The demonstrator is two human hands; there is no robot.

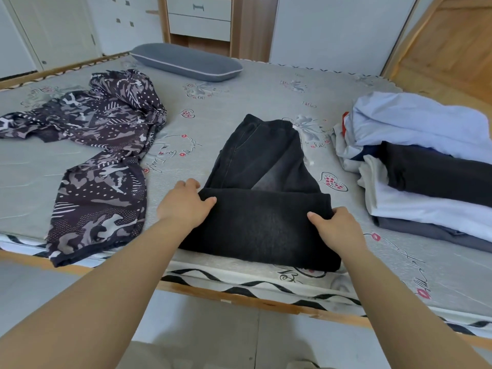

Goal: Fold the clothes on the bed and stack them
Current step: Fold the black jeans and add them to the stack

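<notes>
On the right side of the bed (239, 102) sits a stack of folded clothes (426, 169): pale blue, white, dark and grey pieces, loosely piled, so part of the task looks done. The black jeans (261, 187) lie in the middle near the bed's front edge, waistband pointing away from the person, with the leg end doubled over the near half. They seem midway through folding; at least one more fold and the move to the stack appear to be left. To the left, a patterned camouflage-print garment (101, 155) sprawls unfolded, one end hanging over the bed's edge, and looks untouched so far. A grey pillow (186, 61) rests at the far side.

Both arms reach forward from below, bare to the elbow. The left hand (186, 206) grips the left end of the folded layer, thumb on top and fingers curled round the edge. The right hand (335, 230) holds the right end likewise, thumb lying on the cloth, fingers wrapped behind the fold.
</notes>
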